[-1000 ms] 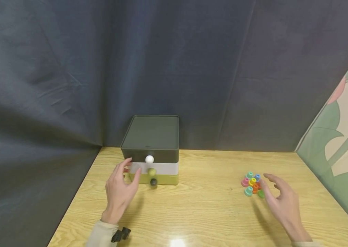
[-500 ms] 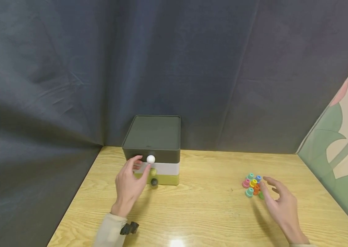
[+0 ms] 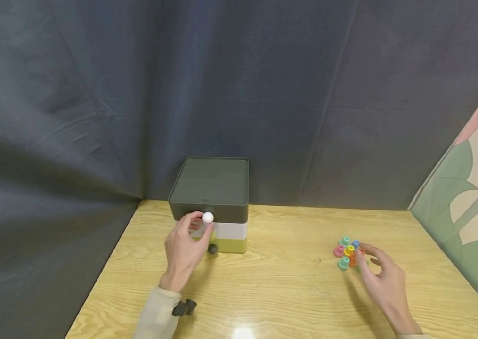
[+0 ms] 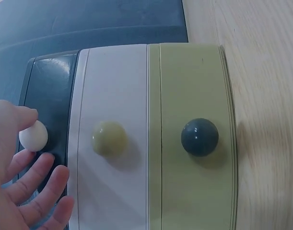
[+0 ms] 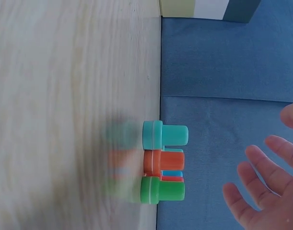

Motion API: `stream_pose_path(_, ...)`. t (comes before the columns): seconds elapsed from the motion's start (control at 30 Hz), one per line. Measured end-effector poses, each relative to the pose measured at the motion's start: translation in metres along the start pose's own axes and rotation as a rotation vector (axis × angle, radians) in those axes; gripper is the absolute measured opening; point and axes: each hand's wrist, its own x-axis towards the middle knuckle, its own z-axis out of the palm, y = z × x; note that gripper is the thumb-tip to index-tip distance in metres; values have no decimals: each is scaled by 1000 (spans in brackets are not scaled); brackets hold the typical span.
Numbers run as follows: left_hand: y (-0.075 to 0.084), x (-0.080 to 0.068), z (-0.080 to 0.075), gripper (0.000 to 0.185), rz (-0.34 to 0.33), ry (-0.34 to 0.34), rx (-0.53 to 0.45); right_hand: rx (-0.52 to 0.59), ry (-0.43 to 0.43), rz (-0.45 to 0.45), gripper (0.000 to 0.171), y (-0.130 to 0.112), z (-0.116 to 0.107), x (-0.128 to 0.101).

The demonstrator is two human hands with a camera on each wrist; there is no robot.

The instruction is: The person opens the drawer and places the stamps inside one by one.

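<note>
A small stack of three drawers [image 3: 231, 230] stands at the back left, dark grey over white over olive green. My left hand [image 3: 183, 247] pinches the round white knob [image 4: 34, 136] of the top drawer between thumb and forefinger. In the left wrist view its other fingers are spread below the knob. Lower down are the yellow-green knob [image 4: 109, 139] and the dark knob [image 4: 199, 137]. My right hand [image 3: 387, 280] hovers with relaxed fingers just right of a cluster of small colourful stepped plastic pegs [image 3: 343, 263]; it holds nothing and partly hides some of them.
The pegs stand on a light wooden table [image 3: 281, 278]. A dark curtain [image 3: 281, 117] hangs behind the drawers and along the left side. At the right is a flower-patterned cloth [image 3: 476, 212].
My left hand has moved right and in to the white knob, and its thumb and forefinger have closed on it. The right hand has moved slightly left; the drawers remain closed.
</note>
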Motion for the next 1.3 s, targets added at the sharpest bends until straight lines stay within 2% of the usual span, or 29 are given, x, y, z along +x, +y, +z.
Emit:
stream_pose_path(0.23,5,4,2,29,-5,22,16,13,-3,1,31,-2,1,-1)
stream_pose_path(0.53,6,3,-1,27,4,37,24,16,-22,-42,29,2,3,-2)
stream_pose_path(0.77,6,-4,-7,27,10,43,45,-2,-32,-16,32,4,1,-1)
stream_pose_path(0.97,6,-12,-14,26,38,52,46,-44,-68,10,37,5,-2,0)
stream_pose_path(1.3,9,-26,-26,26,91,58,35,-38,-97,29,39,10,-5,-3)
